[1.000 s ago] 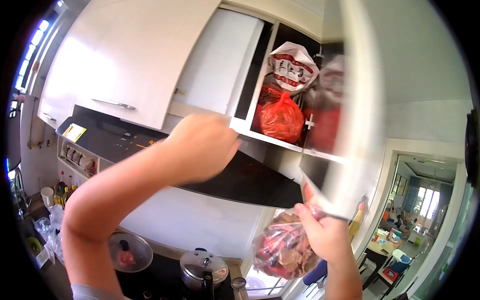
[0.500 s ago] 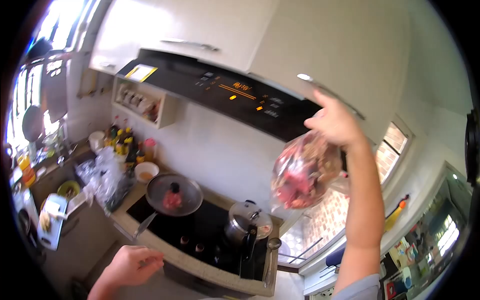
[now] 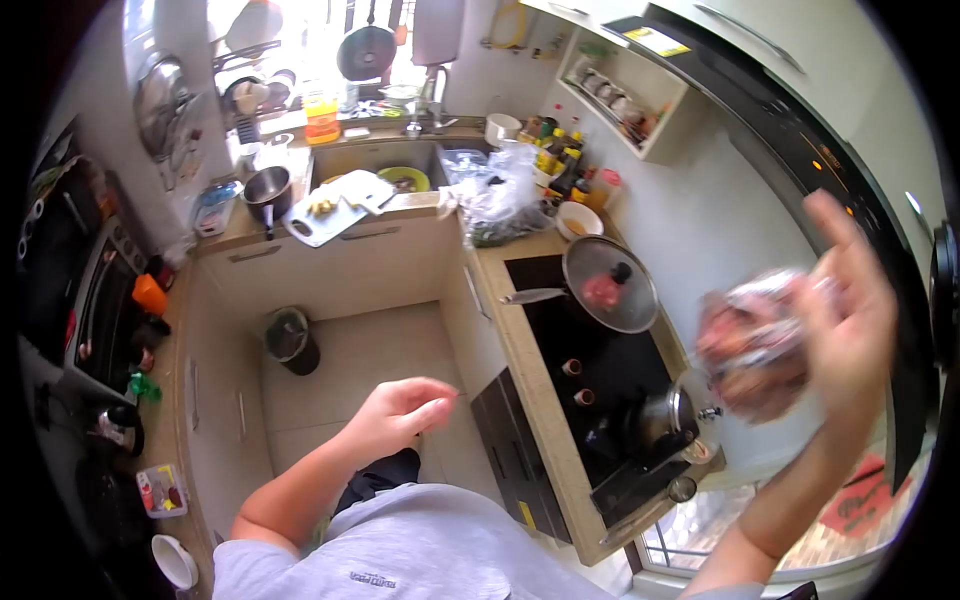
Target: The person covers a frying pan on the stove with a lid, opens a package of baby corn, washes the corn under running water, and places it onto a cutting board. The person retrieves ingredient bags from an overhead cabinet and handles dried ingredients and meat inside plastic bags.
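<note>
My right hand [image 3: 850,320] is raised at the right, its index finger stretched upward, and grips a clear plastic bag [image 3: 755,345]. Reddish and brown lumps fill the bag; their kind I cannot make out. My left hand [image 3: 405,412] hovers over the floor in front of my body, fingers curled together toward the thumb, with nothing visible in them. Between the hands, on the black cooktop [image 3: 600,440], stands a frying pan under a glass lid [image 3: 630,300]. Reddish pieces [image 3: 601,291] show through the glass. A metal pot [image 3: 665,415] with a black handle is nearer me, partly behind the bag.
The range hood [image 3: 800,150] overhangs the right side. Sauce bottles [image 3: 560,160], a white bowl [image 3: 579,220] and plastic bags [image 3: 505,190] crowd the corner. By the sink [image 3: 330,158] lies a white cutting board [image 3: 325,222] with pale pieces. A bin [image 3: 291,340] stands on the floor.
The view has swung left and down, bringing the sink, floor and left counter into sight. My right hand still holds the bag, now lower in the view. My left hand stays curled.
</note>
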A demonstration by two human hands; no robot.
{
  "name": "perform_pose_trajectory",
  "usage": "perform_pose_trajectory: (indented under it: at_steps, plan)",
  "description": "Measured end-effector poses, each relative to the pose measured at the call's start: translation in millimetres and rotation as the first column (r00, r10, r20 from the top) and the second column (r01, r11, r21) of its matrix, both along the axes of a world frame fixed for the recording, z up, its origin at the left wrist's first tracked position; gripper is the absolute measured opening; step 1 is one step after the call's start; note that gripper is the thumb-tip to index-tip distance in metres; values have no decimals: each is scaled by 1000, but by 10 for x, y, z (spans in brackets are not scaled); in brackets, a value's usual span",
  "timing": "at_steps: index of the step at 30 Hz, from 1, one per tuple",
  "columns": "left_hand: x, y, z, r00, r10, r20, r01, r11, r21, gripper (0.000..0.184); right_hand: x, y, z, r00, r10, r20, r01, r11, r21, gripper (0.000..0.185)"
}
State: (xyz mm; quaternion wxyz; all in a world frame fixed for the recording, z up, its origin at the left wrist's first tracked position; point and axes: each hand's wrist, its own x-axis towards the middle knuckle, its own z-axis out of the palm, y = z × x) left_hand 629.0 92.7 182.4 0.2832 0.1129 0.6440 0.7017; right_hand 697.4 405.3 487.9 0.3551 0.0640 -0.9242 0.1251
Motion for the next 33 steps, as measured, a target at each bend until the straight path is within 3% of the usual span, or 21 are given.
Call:
perform_pose_trajectory:
  at_steps: [2, 3, 4, 6, 8, 9, 12, 13, 16, 17, 20, 22, 25, 27, 28, 30, 32, 33]
  plan:
    - [-139, 54, 19, 962, 169, -215, -122, 969, 217, 37, -212, -381, -577, 943, 310, 124, -301, 950, -81, 58]
    - [-275, 37, -9, 960, 185, -209, -139, 966, 217, 37, -373, -518, -877, 851, 493, 181, -478, 870, -121, 56]
    - [-438, 25, -61, 949, 217, -228, -155, 952, 262, 41, -577, -652, -1099, 764, 602, 232, -608, 792, -53, 54]
    - [-744, -113, -237, 937, 261, -232, -184, 934, 305, 44, -1014, -938, -1655, 623, 736, 266, -712, 674, -197, 46]
    - [-1066, -372, -457, 989, -151, 9, 142, 949, 281, 47, -1435, -1169, -2228, 549, 801, 238, -714, 598, -365, 38]
    - [-1215, -483, -634, 972, -198, 128, 142, 925, 353, 46, -1628, -1263, -2454, 548, 807, 220, -695, 586, -417, 37]
    - [-1638, -787, -899, 989, -116, 91, 84, 950, 300, 45, -2199, -1583, -2891, 607, 774, 182, -566, 581, -585, 36]
    - [-1770, -854, -965, 986, -91, 140, 35, 932, 362, 43, -2385, -1653, -3065, 632, 753, 182, -498, 575, -650, 37]
    - [-2184, -1052, -1140, 963, 7, 269, -107, 928, 356, 37, -2831, -1887, -3526, 703, 700, 124, -203, 365, -909, 30]
    - [-2312, -1119, -1204, 952, 8, 305, -128, 918, 375, 35, -2966, -1981, -3596, 705, 704, 78, -204, 306, -930, 27]
    - [-2647, -1314, -1298, 945, 91, 314, -207, 908, 363, 35, -3272, -2144, -3768, 743, 659, 114, -124, 303, -945, 26]
    - [-2877, -1401, -1290, 857, 137, 497, -414, 757, 506, 35, -3457, -2221, -3798, 751, 648, 126, -84, 284, -955, 24]
    - [-3185, -1477, -1371, 862, 218, 459, -454, 734, 505, 31, -3718, -2186, -3903, 762, 635, 127, -68, 273, -959, 23]
    - [-3421, -1476, -1386, 848, 277, 452, -494, 723, 482, 29, -3898, -2132, -3912, 685, 663, 303, -27, 439, -898, 27]
    - [-3550, -1455, -1386, 850, 275, 449, -489, 728, 481, 29, -4009, -2120, -3889, 689, 660, 299, -27, 435, -900, 27]
    - [-3769, -1366, -1359, 854, 297, 427, -489, 738, 465, 27, -4218, -2120, -3650, 728, 559, 395, -271, 765, -584, 35]
    - [-3996, -1230, -1315, 860, 300, 413, -474, 770, 427, 27, -4489, -2184, -3474, 770, 536, 346, -391, 825, -408, 43]
    - [-4126, -1140, -1274, 864, 305, 401, -463, 795, 392, 27, -4638, -2195, -3520, 748, 581, 321, -422, 789, -446, 42]
